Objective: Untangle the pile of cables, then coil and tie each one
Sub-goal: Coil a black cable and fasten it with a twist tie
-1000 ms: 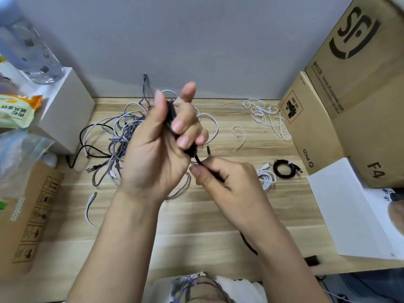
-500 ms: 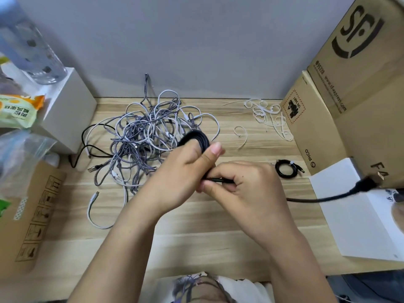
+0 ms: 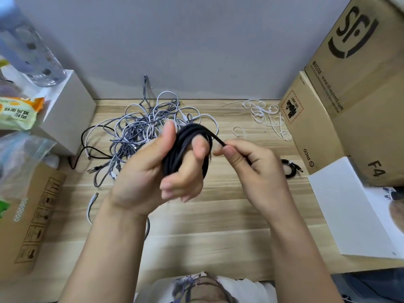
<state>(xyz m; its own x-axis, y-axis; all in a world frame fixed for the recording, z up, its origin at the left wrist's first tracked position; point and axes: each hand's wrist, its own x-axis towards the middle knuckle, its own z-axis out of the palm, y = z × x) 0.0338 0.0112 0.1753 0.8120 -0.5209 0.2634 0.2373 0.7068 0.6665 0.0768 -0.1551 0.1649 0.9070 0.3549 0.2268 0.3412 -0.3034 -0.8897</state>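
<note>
Head view: a person's two bare hands are raised over a wooden table (image 3: 196, 228).
Left hand (image 3: 157, 171): fingers curled round a black cable (image 3: 188, 145) wound into a coil; the thumb stands up along the coil's left side and a fingertip shows through its middle.
Right hand (image 3: 251, 169): thumb and forefinger pinch the free end of the same black cable just to the right of the coil; the other fingers are curled in.
Black cable: held in the air between both hands, above the table's middle, with a short straight run from the top of the coil to the right hand.
Cable pile (image 3: 140, 132): a tangle of grey braided, white and black cables on the table behind the left hand, near the wall.
Coiled cable (image 3: 291, 169): a small black coil lying on the table just right of the right hand, beside the cardboard boxes (image 3: 328, 119).
White ties (image 3: 266, 117): loose strips scattered at the back right of the table, near the boxes.
Left edge: a white box (image 3: 70, 110) with a clear bottle (image 3: 32, 53) on it, and a snack bag (image 3: 17, 112) in front.
Right edge: a white sheet (image 3: 349, 211) lying over the table's corner.
</note>
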